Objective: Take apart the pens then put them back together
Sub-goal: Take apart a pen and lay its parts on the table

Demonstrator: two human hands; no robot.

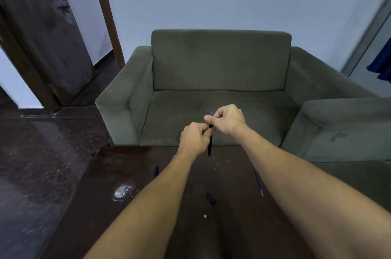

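Both bare forearms stretch forward over the dark glossy wooden worktop [131, 227]. The left hand [195, 139] has its grip clamped on the slim black plastic pen barrel [209, 146], held upright above the worktop's far edge. The right hand [227, 119] pinches the barrel's upper end, where a blue tip [211, 113] shows. On the worktop lie a thin violet refill [258, 181] and two short black caps [209, 197] [156, 171].

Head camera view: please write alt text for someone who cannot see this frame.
Both bare hands, left hand and right hand, grip one dark pen held upright above a dark wooden table. On the table lie two small dark pen parts and a thin purple refill. A green sofa stands behind.
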